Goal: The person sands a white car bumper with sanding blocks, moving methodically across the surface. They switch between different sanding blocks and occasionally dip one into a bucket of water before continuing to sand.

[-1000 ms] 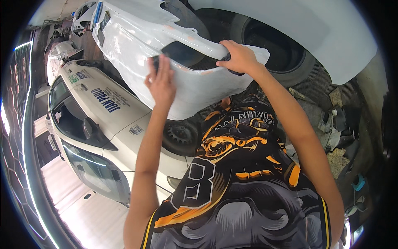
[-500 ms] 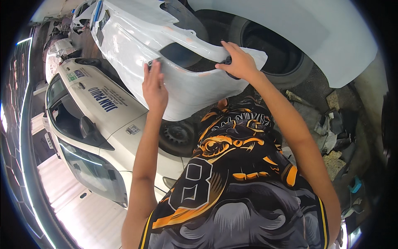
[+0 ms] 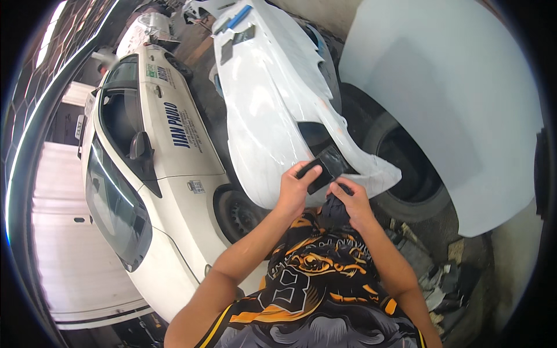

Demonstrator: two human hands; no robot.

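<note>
My left hand (image 3: pixel 297 184) is closed on a black rectangular sheet (image 3: pixel 332 162) that looks like sandpaper, with the thumb laid over its near edge. Close beside it, my right hand (image 3: pixel 353 200) is closed on a crumpled dark grey cloth (image 3: pixel 335 210), which hangs below the fingers. Its thumb points at the sheet's lower corner; whether they touch I cannot tell. Both hands are above the near end of a white car bumper (image 3: pixel 264 127), whose dark opening (image 3: pixel 314 133) is partly covered by the sheet.
Several dark flat pieces (image 3: pixel 243 35) and a blue bar (image 3: pixel 238 17) lie on the bumper's far end. To the left stands a white car (image 3: pixel 174 191). A tyre (image 3: pixel 426 203) and a large pale panel (image 3: pixel 441 87) are to the right. Scraps (image 3: pixel 449 284) litter the floor there.
Both hands were apart over the bumper, the left one with fingers stretched out. They have come together nearer my body, with the black sheet and the cloth now in them. The view has shifted too.
</note>
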